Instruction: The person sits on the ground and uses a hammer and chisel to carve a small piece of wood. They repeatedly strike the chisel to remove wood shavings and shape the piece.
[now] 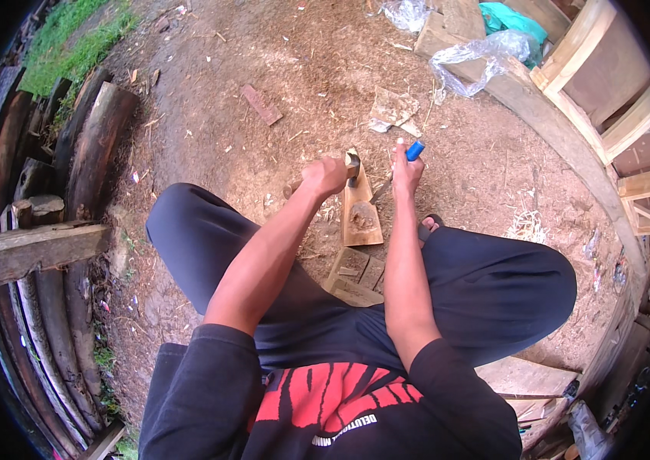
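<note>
The board [354, 201] is of pale wood, long and narrow, and lies on the brown ground [302, 111] with its length going from near to far, a rough, darker, rounded patch showing at its nearer end. The chisel [415, 150] has a blue handle and a thin grey blade, and is held at a slant, the blade directed down and left toward the board; whether the tip touches it, I cannot tell. The hammer [353, 169] is held sideways, its dark metal head over the board's farther part.
</note>
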Motion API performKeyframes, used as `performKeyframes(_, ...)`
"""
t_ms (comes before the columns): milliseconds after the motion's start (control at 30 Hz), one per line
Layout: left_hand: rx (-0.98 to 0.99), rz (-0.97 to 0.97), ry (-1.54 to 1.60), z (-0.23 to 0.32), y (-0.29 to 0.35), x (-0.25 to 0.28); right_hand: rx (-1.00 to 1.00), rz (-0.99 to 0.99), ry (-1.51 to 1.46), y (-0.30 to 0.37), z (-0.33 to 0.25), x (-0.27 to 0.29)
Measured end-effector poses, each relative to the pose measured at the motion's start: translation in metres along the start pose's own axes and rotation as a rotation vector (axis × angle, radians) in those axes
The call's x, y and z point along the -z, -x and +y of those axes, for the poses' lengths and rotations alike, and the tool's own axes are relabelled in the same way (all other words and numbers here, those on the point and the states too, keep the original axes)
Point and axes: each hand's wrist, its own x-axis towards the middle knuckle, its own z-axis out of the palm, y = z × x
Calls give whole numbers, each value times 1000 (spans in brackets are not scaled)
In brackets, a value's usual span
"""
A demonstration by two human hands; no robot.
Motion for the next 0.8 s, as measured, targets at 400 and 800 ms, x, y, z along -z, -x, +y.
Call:
performKeyframes(400, -201, 223, 86, 87, 4, 139, -67, 15, 197, -36, 27, -9)
performKeyframes(800, -329, 147, -121, 124, -37, 145, -185, -14, 228, -21, -3, -14)
